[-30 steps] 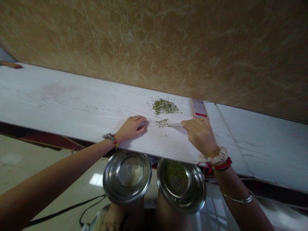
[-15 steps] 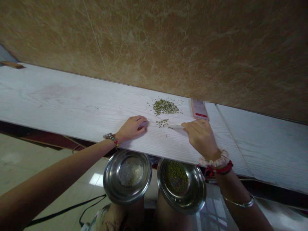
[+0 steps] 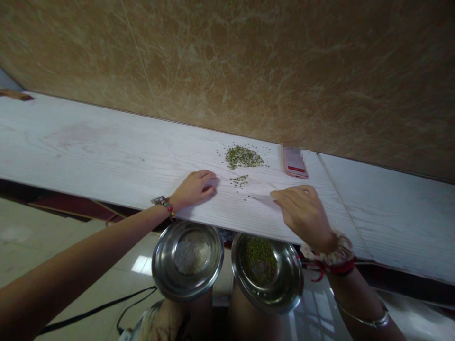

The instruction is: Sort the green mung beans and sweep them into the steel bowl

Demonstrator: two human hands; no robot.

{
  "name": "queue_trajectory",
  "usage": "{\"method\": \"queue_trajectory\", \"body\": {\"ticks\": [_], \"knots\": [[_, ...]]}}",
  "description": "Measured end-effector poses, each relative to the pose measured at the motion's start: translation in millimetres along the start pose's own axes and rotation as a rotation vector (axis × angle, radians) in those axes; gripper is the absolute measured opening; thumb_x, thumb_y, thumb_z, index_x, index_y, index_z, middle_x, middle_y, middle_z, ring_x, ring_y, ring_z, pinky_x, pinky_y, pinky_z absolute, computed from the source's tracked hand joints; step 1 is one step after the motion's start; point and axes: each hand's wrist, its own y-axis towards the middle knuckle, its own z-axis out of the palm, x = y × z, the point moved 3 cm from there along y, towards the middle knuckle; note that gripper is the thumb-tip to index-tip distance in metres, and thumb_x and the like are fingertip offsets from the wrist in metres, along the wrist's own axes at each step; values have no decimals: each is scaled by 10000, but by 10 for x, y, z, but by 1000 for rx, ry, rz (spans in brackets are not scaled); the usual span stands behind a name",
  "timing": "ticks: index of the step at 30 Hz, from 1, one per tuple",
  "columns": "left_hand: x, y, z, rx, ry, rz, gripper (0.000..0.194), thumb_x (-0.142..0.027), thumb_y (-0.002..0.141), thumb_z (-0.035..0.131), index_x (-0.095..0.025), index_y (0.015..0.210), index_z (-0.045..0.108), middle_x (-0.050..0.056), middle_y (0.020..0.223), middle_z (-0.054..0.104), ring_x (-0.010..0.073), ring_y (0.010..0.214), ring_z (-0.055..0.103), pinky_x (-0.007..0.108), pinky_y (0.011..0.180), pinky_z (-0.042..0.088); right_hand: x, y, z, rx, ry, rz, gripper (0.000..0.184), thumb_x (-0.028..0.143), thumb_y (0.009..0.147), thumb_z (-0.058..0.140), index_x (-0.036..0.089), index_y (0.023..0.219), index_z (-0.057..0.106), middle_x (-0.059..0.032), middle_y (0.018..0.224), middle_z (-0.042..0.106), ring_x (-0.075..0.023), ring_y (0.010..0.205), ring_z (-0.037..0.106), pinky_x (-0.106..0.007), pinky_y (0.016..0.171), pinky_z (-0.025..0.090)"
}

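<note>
The right hand (image 3: 302, 213) pinches one end of a thin pale strip (image 3: 262, 198) firmly between thumb and fingers, over the near half of the white surface (image 3: 170, 151). The strip's long axis runs leftward from the pinch, roughly along the near edge, and its tip ends beside a few stray grains. The small cluster of green grains (image 3: 239, 181) lies just beyond that tip, slightly left and toward the back edge; the larger heap (image 3: 241, 156) spreads between it and the back edge, left of the phone (image 3: 294, 162). The left hand (image 3: 194, 189) rests on the other side, its fingertips nearer the cluster than the right's, thumb slightly apart from loosely curled fingers, with nothing visibly held.
</note>
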Motion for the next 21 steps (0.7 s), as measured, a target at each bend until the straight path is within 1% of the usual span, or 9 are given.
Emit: {"method": "queue_trajectory", "body": {"ticks": [8,12,16,19,21], "knots": [[1,-1,-6,-9,-3,8,295,-264,840,495,-171,1107,584,95,1151,642,241,1055,604,418,923,478,30,-102,-120,-13,12,3,217,14,825,497,139,954,618,-43,781,704,-165,756,592,-327,780,378],[-13,1,-19,4,-7,0,298,-262,843,489,-153,1102,589,117,1160,637,255,1058,602,427,925,477,11,-119,-133,-44,3,38,193,48,847,511,156,953,631,-38,799,714,-164,756,602,-331,774,390],[-21,-2,-25,3,-11,-3,288,-265,847,490,-172,1101,589,102,1152,641,251,1045,606,428,923,478,2,-157,-132,-32,-3,55,177,56,853,513,150,938,637,-38,784,710,-165,747,600,-334,767,391],[-23,-4,-21,10,-14,-6,313,-269,846,485,-128,1103,593,138,1161,633,269,1061,600,431,927,474,27,-180,-149,-11,6,39,180,38,854,493,134,928,626,-41,762,700,-161,738,591,-326,759,387],[-21,-3,-19,15,-17,-9,322,-270,842,486,-118,1104,595,145,1167,630,273,1067,597,431,932,471,48,-190,-167,2,10,29,193,27,850,479,131,934,618,-41,762,696,-160,730,584,-325,754,384]]}}
